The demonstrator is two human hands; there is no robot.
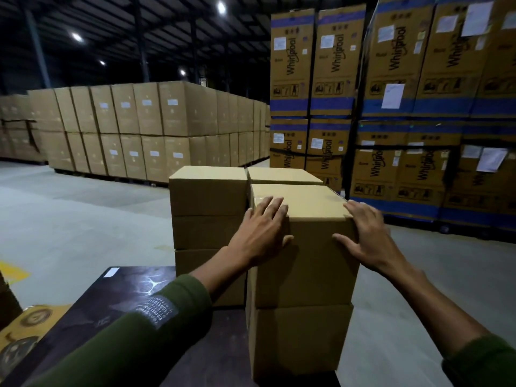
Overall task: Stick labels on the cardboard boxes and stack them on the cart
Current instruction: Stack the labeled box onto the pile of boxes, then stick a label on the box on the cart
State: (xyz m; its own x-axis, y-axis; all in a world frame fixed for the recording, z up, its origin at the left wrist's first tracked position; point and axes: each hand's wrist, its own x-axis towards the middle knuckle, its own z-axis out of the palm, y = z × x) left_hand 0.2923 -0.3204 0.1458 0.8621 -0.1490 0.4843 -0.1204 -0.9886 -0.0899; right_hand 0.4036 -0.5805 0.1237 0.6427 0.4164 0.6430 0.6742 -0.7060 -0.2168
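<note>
Plain cardboard boxes stand stacked on a dark cart deck. The nearest stack's top box sits on a lower box. My left hand lies flat over the top box's front left corner, fingers on the lid and thumb on the front face. My right hand rests with straight fingers on its front right corner, thumb against the front face. Behind to the left rises a stack of three boxes, with another box behind the near one. No label shows on these boxes.
Tall Whirlpool cartons wall off the right and far side. A long block of brown cartons on pallets fills the left background. Grey concrete floor lies between. A printed brown item sits at the cart's near left.
</note>
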